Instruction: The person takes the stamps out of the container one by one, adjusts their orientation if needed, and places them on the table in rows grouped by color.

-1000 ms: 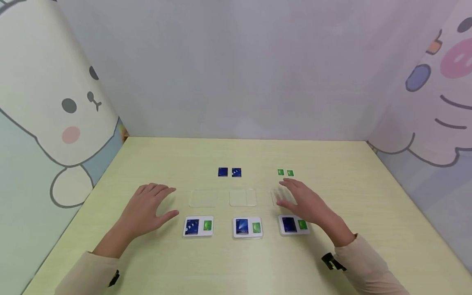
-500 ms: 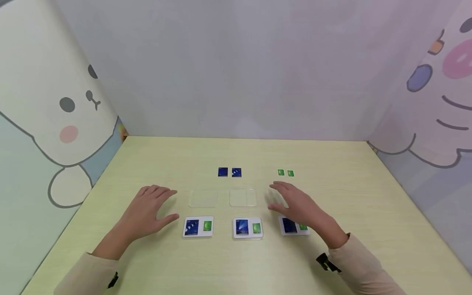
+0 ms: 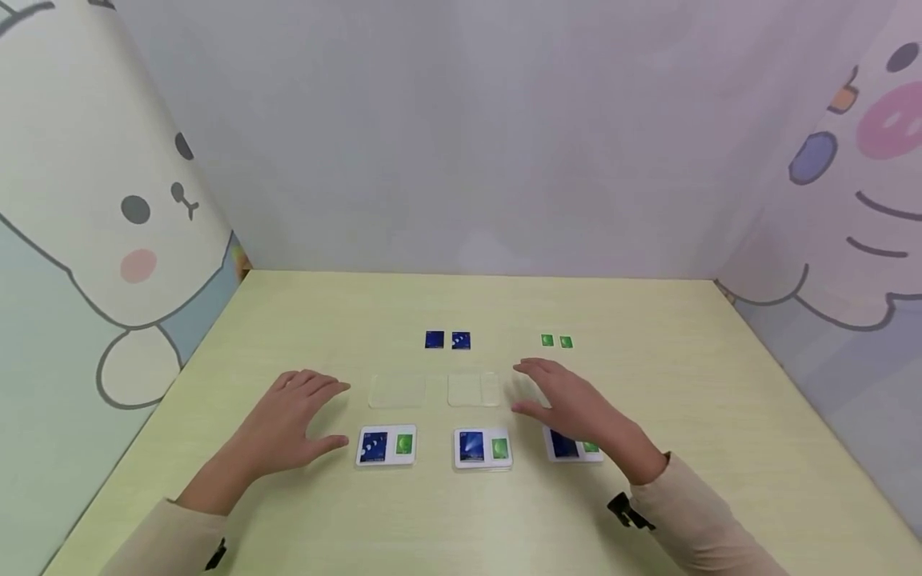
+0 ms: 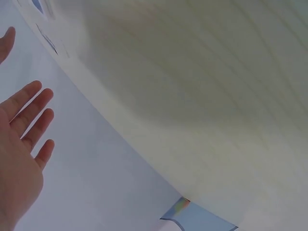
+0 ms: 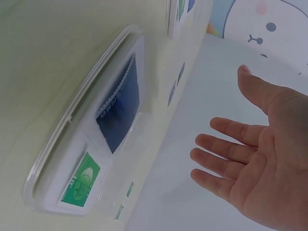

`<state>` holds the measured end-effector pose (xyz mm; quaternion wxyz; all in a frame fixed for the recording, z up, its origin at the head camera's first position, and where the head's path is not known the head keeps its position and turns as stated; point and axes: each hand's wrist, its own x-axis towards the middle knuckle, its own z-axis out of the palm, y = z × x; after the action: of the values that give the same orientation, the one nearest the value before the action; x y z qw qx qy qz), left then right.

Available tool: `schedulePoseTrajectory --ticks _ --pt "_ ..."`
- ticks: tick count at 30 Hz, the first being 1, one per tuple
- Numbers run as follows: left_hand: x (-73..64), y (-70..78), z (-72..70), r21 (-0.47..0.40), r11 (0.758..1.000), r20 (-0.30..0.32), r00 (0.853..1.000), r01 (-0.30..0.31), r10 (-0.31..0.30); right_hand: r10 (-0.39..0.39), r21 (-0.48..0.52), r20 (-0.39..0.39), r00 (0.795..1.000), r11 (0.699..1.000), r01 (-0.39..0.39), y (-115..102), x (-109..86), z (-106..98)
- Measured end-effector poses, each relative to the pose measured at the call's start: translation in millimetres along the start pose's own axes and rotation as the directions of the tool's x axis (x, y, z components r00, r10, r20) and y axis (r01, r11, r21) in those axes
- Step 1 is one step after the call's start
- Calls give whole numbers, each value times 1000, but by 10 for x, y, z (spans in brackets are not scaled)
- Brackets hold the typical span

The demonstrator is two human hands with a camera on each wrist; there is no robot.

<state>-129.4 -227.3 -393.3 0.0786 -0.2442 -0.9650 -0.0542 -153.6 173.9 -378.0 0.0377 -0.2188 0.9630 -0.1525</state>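
My left hand (image 3: 288, 424) hovers left of the cards, fingers relaxed and holding nothing. My right hand (image 3: 576, 408), also holding nothing, is held with thumb and fingers spread beside the middle clear plastic piece (image 3: 473, 389). Its wrist partly covers the right white card (image 5: 102, 151), which bears a dark blue and a green stamp in a clear case. The left white card (image 3: 392, 446) and middle white card (image 3: 488, 449) carry similar pairs of stamps. Behind the left card lies another clear plastic piece (image 3: 398, 390).
Two loose dark blue stamps (image 3: 461, 341) and two small green stamps (image 3: 547, 340) lie farther back on the pale wooden table (image 3: 346, 304). A plain grey-white wall (image 3: 461, 160) rises behind it, with cartoon-printed panels (image 3: 65, 200) at the sides.
My right hand has shifted left, and the clear plastic piece seen earlier on the right is now hidden behind it. My left hand has hardly moved.
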Motion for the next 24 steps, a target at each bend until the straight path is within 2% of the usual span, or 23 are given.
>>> schedulePoseTrajectory --ticks 12,24 --pt "-24 71 -66 -8 1000 15 1000 -21 21 -47 14 1 999 999 47 -127 49 -14" --pt "-42 90 -45 -9 999 19 999 -44 44 -61 23 21 998 998 60 -221 116 59"
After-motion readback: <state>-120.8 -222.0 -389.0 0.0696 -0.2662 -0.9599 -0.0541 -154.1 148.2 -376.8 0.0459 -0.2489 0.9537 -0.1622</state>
